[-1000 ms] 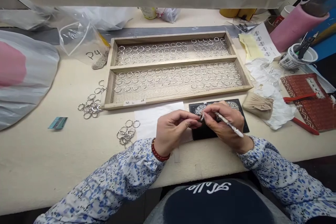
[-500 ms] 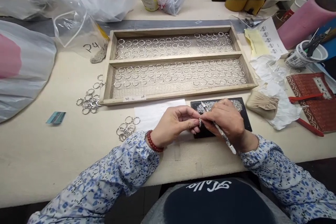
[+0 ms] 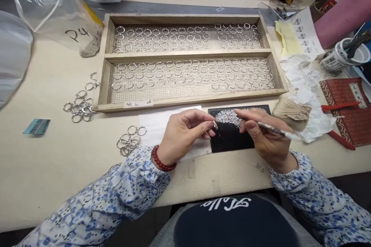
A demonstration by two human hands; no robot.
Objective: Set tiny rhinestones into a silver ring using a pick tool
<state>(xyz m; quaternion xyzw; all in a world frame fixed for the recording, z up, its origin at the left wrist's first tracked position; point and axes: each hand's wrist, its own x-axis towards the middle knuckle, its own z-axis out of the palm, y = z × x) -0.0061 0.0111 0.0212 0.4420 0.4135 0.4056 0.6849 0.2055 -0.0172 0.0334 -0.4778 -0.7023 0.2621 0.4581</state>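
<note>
My left hand [image 3: 185,133], with a red bead bracelet at the wrist, pinches a small silvery ring [image 3: 215,124] between thumb and fingertips, over the left edge of a black tray [image 3: 232,141]. Tiny glittering rhinestones [image 3: 230,117] lie heaped along the tray's far side. Over the tray's right part my right hand [image 3: 268,137] grips a thin pen-like tool [image 3: 271,128], blurred toward its whitish rear end. The tool's working tip is hidden by the fingers. White paper [image 3: 153,125] lies partly under my left hand. Beside it is a small pile of silver rings [image 3: 129,139].
Behind my hands stands a two-part wooden frame [image 3: 188,54] with mesh, bearing rows of rings. More loose rings [image 3: 81,106] lie at its left corner. On the right are a beige cloth bundle [image 3: 291,112], crumpled tissue [image 3: 314,112], a red booklet [image 3: 344,108] and a tool cup [image 3: 336,58].
My right hand has drawn away from the ring to the right, the tool now lying flatter. More of the black tray shows. My left hand still pinches the ring; the whole view has shifted.
</note>
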